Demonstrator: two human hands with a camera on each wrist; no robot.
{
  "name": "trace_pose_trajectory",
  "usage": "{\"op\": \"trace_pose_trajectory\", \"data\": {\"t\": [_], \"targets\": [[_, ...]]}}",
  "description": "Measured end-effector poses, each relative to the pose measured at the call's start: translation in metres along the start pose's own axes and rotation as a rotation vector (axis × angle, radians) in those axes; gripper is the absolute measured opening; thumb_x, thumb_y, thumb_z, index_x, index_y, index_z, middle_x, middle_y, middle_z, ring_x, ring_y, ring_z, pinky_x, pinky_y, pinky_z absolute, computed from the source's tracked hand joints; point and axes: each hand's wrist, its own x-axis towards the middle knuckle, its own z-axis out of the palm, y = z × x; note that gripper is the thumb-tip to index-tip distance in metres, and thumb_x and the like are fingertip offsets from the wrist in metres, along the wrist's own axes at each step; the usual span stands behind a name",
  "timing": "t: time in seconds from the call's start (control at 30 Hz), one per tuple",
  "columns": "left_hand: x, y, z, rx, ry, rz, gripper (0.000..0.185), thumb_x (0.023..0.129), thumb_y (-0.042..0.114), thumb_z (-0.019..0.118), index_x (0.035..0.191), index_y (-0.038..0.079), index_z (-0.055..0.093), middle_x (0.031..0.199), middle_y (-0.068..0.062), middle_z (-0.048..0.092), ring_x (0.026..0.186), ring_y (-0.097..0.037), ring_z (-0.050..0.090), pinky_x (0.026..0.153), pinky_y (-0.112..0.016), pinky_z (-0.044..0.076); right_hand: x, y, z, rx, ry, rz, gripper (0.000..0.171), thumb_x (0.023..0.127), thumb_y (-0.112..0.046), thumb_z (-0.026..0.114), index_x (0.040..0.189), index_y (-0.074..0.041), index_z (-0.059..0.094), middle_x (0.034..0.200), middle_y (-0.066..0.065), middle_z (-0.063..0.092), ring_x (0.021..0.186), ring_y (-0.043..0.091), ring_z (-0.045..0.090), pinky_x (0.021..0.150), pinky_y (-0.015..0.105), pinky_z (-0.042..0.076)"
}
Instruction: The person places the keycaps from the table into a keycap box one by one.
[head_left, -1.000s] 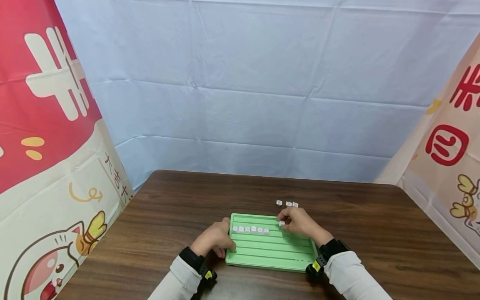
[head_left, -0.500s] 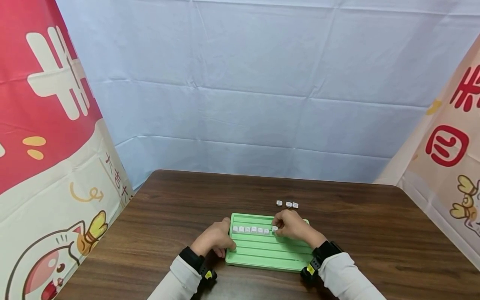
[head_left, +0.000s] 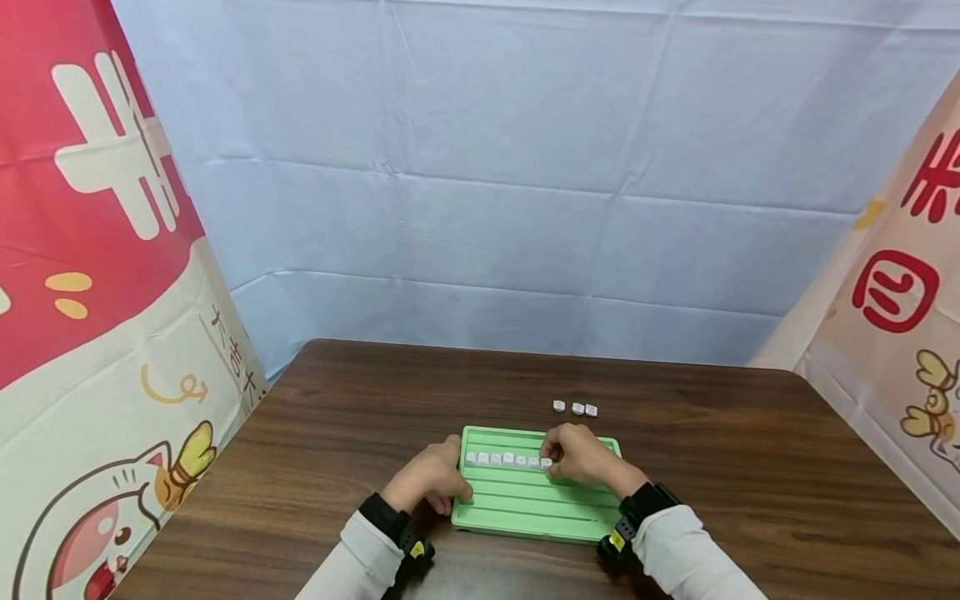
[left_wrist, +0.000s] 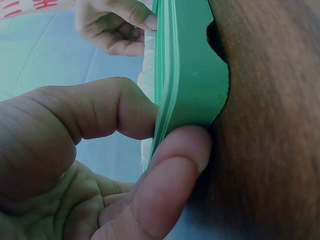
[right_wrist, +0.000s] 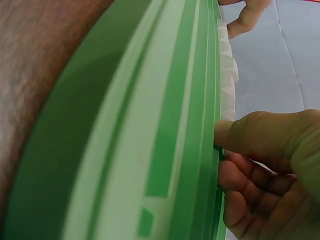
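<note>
- Small white square tiles (head_left: 506, 459) are sitting in a row along an upper groove of the green ridged plastic tray (head_left: 536, 500), which is lying on the dark wooden table (head_left: 750, 467) in front of the person.
- Right hand (head_left: 581, 454) is curling over the right end of that row, fingertips pinching the last white tile (head_left: 546, 463) into the groove; from the right wrist view the thumb (right_wrist: 240, 132) is pressing against the ridge beside the row.
- Left hand (head_left: 431, 479) is gripping the tray's left edge, thumb on top and a finger (left_wrist: 175, 165) underneath, as the left wrist view is showing.
- I'm judging that a sideways nudge from the right fingers could be knocking the neighbouring tiles out of line or tipping one flat, since they are standing touching each other.
- If the left hand is lifting its edge, the tray may be tilting and the row sliding.
- Three loose white tiles (head_left: 575, 408) are waiting on the table just beyond the tray; a sleeve could be brushing them on the next reach.
</note>
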Motion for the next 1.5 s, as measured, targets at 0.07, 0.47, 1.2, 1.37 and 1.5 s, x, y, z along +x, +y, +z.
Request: {"op": "trace_pose_trajectory", "data": {"t": [0.07,0.47,1.2,1.37,1.5], "targets": [[0.0,-0.0002,-0.0003,0.002,-0.001,0.003,0.048,0.072,-0.003,0.07,0.112,-0.003,0.042,0.059,-0.016,0.056,0.041,-0.023,0.056,0.038,-0.036,0.049,-0.0002,-0.0003,0.0,0.003,0.004,0.002,0.019,0.076,0.003,0.073,0.091,-0.006,0.065,0.081,-0.002,0.056,0.074,0.012,0.053,0.062,0.029,0.046],[-0.0018,0.0003,-0.0008,-0.008,-0.01,0.008,0.048,0.073,-0.003,0.069,0.112,-0.003,0.042,0.06,-0.015,0.056,0.042,-0.024,0.056,0.039,-0.037,0.049,-0.0028,0.0029,0.0001,0.057,-0.002,-0.009,0.02,0.076,0.002,0.073,0.094,-0.004,0.066,0.085,0.0,0.057,0.077,0.014,0.054,0.064,0.03,0.047],[-0.001,0.0002,0.0003,0.001,-0.008,0.002,0.053,0.073,-0.002,0.07,0.117,-0.003,0.041,0.059,-0.016,0.057,0.042,-0.025,0.056,0.038,-0.036,0.049,-0.0034,0.0054,0.0031,0.06,0.001,-0.004,0.021,0.078,0.003,0.071,0.097,-0.004,0.064,0.084,0.0,0.055,0.076,0.015,0.052,0.064,0.031,0.046],[-0.001,0.0005,0.0,0.004,-0.007,0.001,0.054,0.073,-0.002,0.07,0.118,-0.004,0.041,0.059,-0.016,0.057,0.042,-0.025,0.056,0.038,-0.036,0.049,-0.0032,0.0045,0.0027,0.065,-0.003,-0.011,0.022,0.079,0.001,0.071,0.099,-0.003,0.063,0.084,0.0,0.054,0.075,0.014,0.051,0.063,0.031,0.045],[-0.0008,0.0008,-0.0001,0.004,-0.004,-0.003,0.055,0.073,-0.002,0.07,0.118,-0.004,0.041,0.06,-0.016,0.056,0.042,-0.024,0.056,0.038,-0.036,0.049,-0.0028,0.0031,-0.0007,0.047,-0.022,-0.009,0.026,0.081,-0.004,0.071,0.105,-0.001,0.062,0.085,0.001,0.054,0.076,0.015,0.051,0.063,0.032,0.044]]}}
